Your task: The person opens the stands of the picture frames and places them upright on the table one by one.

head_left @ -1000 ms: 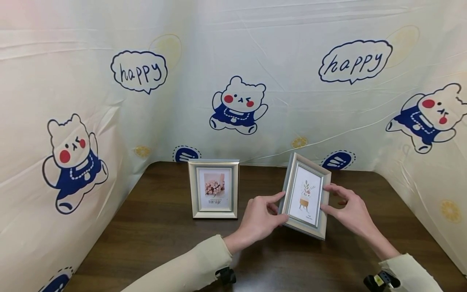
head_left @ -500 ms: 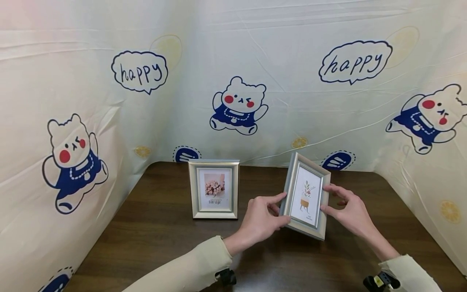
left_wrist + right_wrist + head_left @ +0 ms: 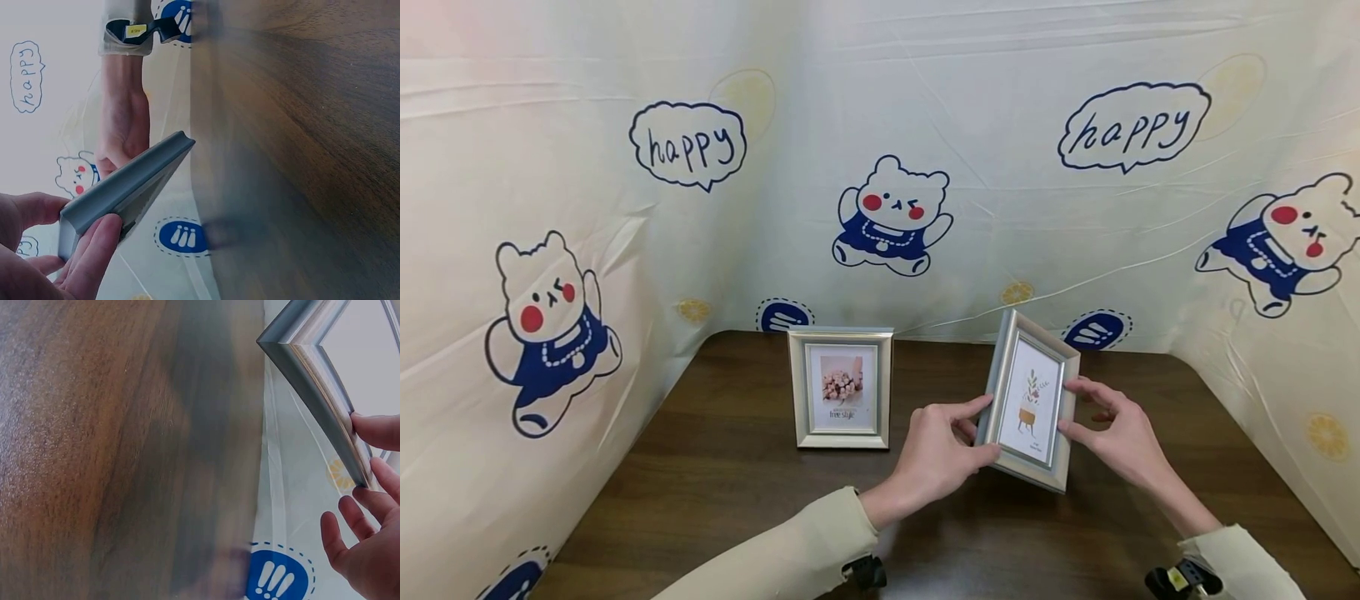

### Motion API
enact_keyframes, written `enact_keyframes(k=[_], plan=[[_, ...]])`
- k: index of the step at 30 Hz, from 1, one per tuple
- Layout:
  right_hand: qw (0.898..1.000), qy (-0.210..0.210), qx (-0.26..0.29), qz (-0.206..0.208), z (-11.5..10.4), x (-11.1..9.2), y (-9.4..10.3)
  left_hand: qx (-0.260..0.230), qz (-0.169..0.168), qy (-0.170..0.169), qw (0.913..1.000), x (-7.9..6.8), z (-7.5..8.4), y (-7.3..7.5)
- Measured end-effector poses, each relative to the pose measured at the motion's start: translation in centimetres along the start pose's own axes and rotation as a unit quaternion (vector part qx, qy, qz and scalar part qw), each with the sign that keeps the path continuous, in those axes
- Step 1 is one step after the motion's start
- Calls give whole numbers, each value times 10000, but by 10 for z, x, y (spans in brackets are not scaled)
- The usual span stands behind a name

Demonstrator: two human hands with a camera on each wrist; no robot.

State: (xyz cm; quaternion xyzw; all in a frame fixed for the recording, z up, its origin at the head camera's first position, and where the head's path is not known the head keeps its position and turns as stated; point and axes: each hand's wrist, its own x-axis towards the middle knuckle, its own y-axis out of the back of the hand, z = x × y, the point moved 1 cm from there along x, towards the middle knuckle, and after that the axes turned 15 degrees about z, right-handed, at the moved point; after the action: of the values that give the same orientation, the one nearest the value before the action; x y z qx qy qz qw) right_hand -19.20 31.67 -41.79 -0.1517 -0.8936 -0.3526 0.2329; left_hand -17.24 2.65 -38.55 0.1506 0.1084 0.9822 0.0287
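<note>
Tilted and held above the table, a silver picture frame (image 3: 1032, 400) shows a drawing of a plant in an orange pot. My left hand (image 3: 934, 454) grips its left edge, thumb on the front and fingers behind. On the opposite edge, my right hand (image 3: 1123, 433) pinches the frame between thumb and fingers. The left wrist view gives the frame (image 3: 128, 178) from its side, with left fingers on its back. In the right wrist view, the right thumb lies on the front of the frame (image 3: 319, 381); some fingers are off it.
A second picture frame (image 3: 841, 440), with a pink flower photo, stands upright to the left on the dark wooden table (image 3: 722, 500). A pale printed cloth (image 3: 760, 225) with bears and "happy" bubbles hangs behind and at both sides.
The held picture frame has turned slightly, its left side edge showing more, and the left hand has shifted a little to the right. The standing frame stays put.
</note>
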Motion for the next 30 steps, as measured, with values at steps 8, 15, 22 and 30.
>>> enact_keyframes(k=[8, 15, 22, 30], plan=[[10000, 0, 58, 37, 1, -1, -1, 27, 88, -96, 9999, -1, 2, -2], [9997, 42, 193, 114, 1, -1, -3, 79, 121, -172, 9997, -2, 6, -1], [9994, 50, 308, 155, 0, -2, -4, 69, 149, -327, 9993, -3, 8, -2], [9989, 56, 429, 167, 0, -1, -5, -28, 216, -474, 9986, -6, 11, -2]])
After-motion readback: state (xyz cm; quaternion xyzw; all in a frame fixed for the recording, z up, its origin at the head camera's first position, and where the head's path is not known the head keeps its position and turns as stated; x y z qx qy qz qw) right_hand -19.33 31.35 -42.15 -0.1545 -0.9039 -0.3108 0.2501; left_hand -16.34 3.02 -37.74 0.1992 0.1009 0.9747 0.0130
